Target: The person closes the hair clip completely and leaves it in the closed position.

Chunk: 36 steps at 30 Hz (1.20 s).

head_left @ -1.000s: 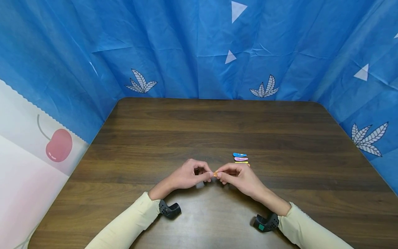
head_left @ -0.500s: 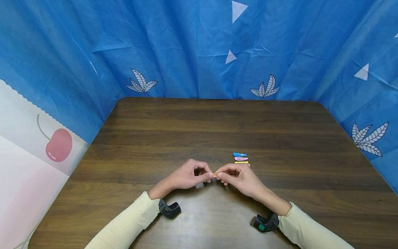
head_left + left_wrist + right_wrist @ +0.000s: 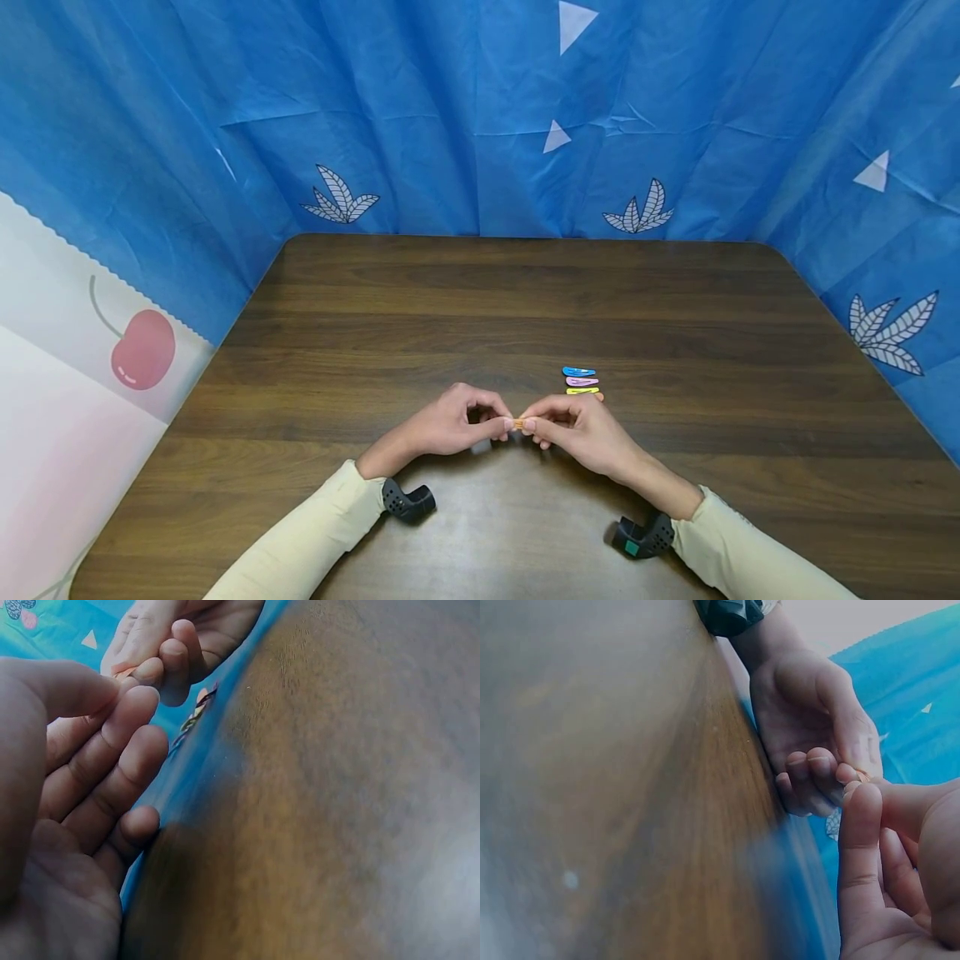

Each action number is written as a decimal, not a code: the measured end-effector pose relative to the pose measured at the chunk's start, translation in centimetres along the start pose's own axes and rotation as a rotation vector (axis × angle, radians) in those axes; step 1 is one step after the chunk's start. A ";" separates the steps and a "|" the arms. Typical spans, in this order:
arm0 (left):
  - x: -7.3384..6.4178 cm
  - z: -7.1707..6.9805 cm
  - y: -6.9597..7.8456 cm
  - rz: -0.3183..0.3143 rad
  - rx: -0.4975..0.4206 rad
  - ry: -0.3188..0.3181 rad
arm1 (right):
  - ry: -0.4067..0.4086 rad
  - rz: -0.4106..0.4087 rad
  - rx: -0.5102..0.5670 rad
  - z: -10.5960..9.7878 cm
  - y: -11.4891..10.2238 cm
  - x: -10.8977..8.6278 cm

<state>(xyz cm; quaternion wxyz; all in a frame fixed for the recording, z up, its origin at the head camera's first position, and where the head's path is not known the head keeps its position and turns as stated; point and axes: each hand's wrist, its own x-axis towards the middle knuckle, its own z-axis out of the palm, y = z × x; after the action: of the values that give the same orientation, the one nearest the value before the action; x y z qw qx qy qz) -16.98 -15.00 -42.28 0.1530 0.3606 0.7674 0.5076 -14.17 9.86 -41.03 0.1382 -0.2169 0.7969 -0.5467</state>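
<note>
Between the fingertips of both hands is a small orange hair clip (image 3: pixel 518 423), held just above the table near its middle. My left hand (image 3: pixel 459 421) pinches one end with thumb and index finger. The other end is pinched by my right hand (image 3: pixel 583 429) in the same way. Only a sliver of the orange clip (image 3: pixel 125 673) shows in the left wrist view, as the fingertips cover most of it. Past the right hand lie a blue hair clip (image 3: pixel 578 372), a pink one (image 3: pixel 582 382) and a yellow one (image 3: pixel 582 391) in a stack of rows.
An orange piece (image 3: pixel 599 397) peeks out behind the right hand, below the yellow clip. The brown wooden table (image 3: pixel 420 300) reaches back to a blue curtain (image 3: pixel 450 117). A white cloth with a cherry print (image 3: pixel 142 350) hangs at the left.
The orange hair clip has shifted very slightly toward the person and lies more level between the fingertips. Both hands keep nearly the same place and grip.
</note>
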 end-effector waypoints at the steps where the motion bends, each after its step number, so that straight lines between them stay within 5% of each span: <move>1: 0.0 0.0 0.0 -0.006 -0.003 0.000 | 0.000 -0.001 -0.003 0.0 0.0 0.0; 18: -0.1 -0.2 -0.1 -0.049 -0.049 0.003 | 0.011 0.040 0.020 0.2 -0.1 0.2; 36: -0.1 -0.2 -0.4 -0.009 -0.067 0.050 | 0.022 0.011 0.032 0.4 -0.3 0.1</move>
<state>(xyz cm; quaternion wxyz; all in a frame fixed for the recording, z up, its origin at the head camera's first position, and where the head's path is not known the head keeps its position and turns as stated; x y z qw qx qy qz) -17.16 -15.32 -42.52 0.1479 0.3389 0.7552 0.5412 -13.97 9.41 -40.95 0.1356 -0.2043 0.7905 -0.5612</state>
